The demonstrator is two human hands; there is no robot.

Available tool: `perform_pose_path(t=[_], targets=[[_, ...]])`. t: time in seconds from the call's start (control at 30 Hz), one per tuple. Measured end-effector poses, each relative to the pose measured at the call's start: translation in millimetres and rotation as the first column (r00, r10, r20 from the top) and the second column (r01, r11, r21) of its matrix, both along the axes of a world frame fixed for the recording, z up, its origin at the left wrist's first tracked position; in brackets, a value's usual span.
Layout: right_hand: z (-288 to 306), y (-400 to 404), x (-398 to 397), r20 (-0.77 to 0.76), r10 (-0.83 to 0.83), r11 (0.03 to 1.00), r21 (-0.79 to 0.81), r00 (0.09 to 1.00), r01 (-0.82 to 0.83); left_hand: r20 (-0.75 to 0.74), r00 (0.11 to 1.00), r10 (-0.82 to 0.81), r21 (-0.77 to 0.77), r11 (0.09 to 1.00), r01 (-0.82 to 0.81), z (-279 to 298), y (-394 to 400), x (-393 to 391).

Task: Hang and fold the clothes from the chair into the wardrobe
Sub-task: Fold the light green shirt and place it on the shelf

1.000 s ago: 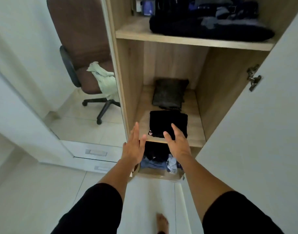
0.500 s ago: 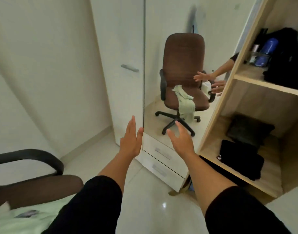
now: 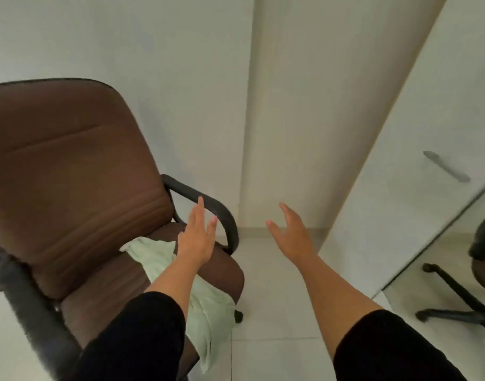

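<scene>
A brown office chair (image 3: 70, 174) with black armrests fills the left of the view. A pale green garment (image 3: 208, 306) lies crumpled across its seat and hangs over the front edge. My left hand (image 3: 197, 237) hovers open above the seat, just in front of the right armrest (image 3: 208, 204), holding nothing. My right hand (image 3: 293, 235) is open too, held out over the floor to the right of the chair. The open wardrobe shelves are out of view.
A white wall and a beige corner post (image 3: 304, 105) stand behind the chair. A white wardrobe door with a metal handle (image 3: 446, 166) is at the right, beside a mirror panel (image 3: 455, 284) reflecting the chair's base. Pale floor tiles (image 3: 277, 312) lie below.
My view has swung left from the wardrobe shelves, past the mirror, to the chair. Both hands stayed open and empty, and now reach towards the chair with the green garment.
</scene>
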State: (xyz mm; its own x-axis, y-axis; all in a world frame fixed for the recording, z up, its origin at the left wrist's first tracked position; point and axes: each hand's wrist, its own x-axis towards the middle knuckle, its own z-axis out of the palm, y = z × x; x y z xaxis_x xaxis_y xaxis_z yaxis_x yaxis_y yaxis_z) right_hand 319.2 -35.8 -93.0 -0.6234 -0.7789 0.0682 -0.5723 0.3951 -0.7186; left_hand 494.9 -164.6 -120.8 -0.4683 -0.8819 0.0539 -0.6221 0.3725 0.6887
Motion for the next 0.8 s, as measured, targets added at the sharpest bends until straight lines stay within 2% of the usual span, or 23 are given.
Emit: perform_pose_path(t=[0.1, 0.23, 0.33, 0.53, 0.8], targets=[[-12, -45, 2, -0.01, 0.148, 0.989, 0.032, 0.989, -0.148, 0.058, 0.991, 0.121, 0.0, 0.993, -0.122, -11, -14, 29], [-33, -89, 29, 0.041, 0.31, 0.947, 0.071, 0.95, -0.312, 0.235, 0.942, 0.239, 0.023, 0.968, -0.251, -29, -17, 76], [-49, -121, 52, -0.016, 0.435, 0.891, 0.15, 0.9, -0.428, 0.282, 0.912, 0.297, 0.029, 0.948, -0.318, -37, -25, 104], [-72, -174, 95, -0.03, 0.533, 0.833, 0.195, 0.846, -0.518, 0.314, 0.872, 0.376, 0.024, 0.915, -0.403, -53, -54, 146], [-123, -227, 102, -0.012, 0.604, 0.738, 0.386, 0.797, -0.554, 0.382, 0.844, 0.378, 0.145, 0.877, -0.458, -101, -90, 154]])
